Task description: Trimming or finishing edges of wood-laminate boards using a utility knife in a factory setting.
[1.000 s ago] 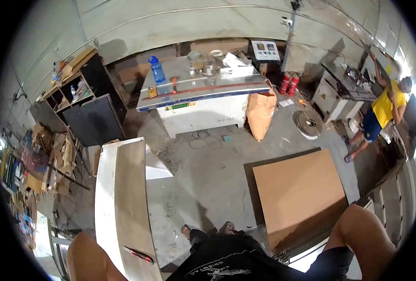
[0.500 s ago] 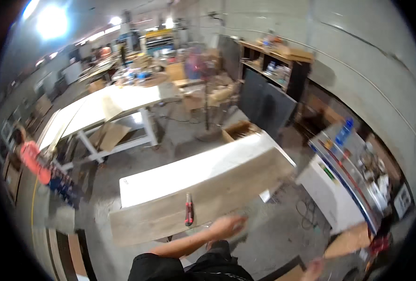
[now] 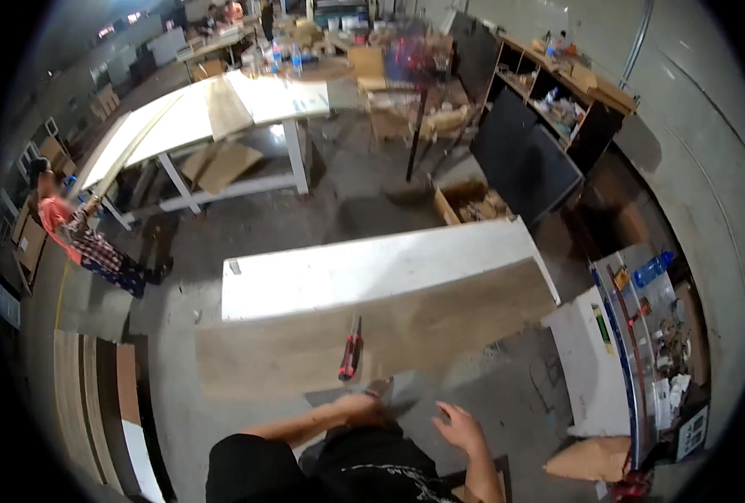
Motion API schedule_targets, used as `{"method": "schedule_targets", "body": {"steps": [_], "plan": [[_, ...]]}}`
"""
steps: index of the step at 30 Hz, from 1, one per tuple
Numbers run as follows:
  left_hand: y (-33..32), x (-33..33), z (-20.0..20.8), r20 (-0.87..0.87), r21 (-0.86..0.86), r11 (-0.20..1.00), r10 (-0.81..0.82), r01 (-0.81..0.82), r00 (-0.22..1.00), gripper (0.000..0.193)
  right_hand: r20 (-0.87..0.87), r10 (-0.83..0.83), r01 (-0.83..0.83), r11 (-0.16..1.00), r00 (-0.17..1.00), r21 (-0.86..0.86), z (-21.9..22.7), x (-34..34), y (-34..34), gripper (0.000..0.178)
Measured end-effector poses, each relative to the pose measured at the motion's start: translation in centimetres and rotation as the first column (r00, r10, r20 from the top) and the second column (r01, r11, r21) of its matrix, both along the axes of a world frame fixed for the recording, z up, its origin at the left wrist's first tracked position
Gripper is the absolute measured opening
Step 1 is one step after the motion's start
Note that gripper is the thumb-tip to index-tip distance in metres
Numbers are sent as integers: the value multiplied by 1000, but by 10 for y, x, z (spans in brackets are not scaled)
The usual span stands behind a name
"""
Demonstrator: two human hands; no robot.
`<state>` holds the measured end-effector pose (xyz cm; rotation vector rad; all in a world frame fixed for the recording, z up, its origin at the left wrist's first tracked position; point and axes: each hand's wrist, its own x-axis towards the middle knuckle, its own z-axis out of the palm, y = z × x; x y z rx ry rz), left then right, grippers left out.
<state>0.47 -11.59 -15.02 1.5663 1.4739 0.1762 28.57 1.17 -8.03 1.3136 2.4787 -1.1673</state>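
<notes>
A brown wood-grain sheet [image 3: 280, 356] lies along the near side of a white panel [image 3: 372, 264], overlapping it. On the sheet rests a red-and-black utility knife [image 3: 350, 359], its narrow grey end pointing away from me. My left hand [image 3: 360, 408] is low in front of the sheet's near edge, just below the knife's handle; its fingers are too blurred to show whether they hold anything. To its right, my right hand [image 3: 459, 429] is held in the air with fingers apart and nothing in them.
At right stands a cluttered workbench [image 3: 641, 310] with a blue bottle [image 3: 653, 268]. Boards [image 3: 79, 394] stand at the lower left. A co-worker [image 3: 75, 230] is beside a long white table [image 3: 158, 142]. An open carton [image 3: 473, 201] and dark panels [image 3: 523, 151] are beyond.
The view has shifted, so the surroundings sit differently in the picture. My left hand has drawn back toward my body. My right hand has come up from the lower right, nearer the left.
</notes>
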Motion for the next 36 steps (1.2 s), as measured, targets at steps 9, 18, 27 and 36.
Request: {"method": "schedule_targets", "body": {"steps": [9, 18, 27, 36], "plan": [[8, -152, -32, -48, 532, 419, 882, -736, 468, 39, -124, -126, 56, 888, 984, -456, -49, -119, 48, 50], [-8, -174, -101, -416, 578, 547, 836, -606, 358, 67, -340, 175, -205, 977, 924, -52, -118, -257, 31, 63], [-28, -167, -95, -355, 589, 486, 873, -646, 334, 69, -85, 301, -279, 939, 950, 201, -107, -290, 13, 53], [-40, -171, -99, -365, 555, 506, 861, -660, 354, 72, -406, -142, 74, 981, 903, -178, -171, -241, 5, 50]]}}
